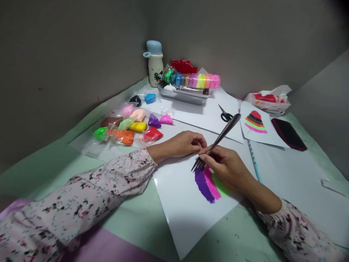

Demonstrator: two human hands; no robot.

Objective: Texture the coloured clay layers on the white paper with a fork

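My right hand (pixel 227 165) grips a metal fork (pixel 224 131) low on its handle. The fork leans with its tines down at the edge of a purple clay band (pixel 204 187) on a white sheet of paper (pixel 181 214). Beside the purple lie a pink band (pixel 212 183) and a green band (pixel 220 183), partly covered by my right hand. My left hand (pixel 187 142) rests on the paper with its fingers curled in, its fingertips meeting those of my right hand. Whatever those left fingers hold, if anything, is hidden.
Several bagged clay lumps (pixel 137 126) lie to the left. Behind stand a bottle (pixel 155 63) and a metal tray (pixel 182 96) with clay packs (pixel 195 80). Scissors (pixel 226 115), a striped clay picture (pixel 256 122), a phone (pixel 289 134), a tissue pack (pixel 268 100) and a blue pencil (pixel 254 160) are right.
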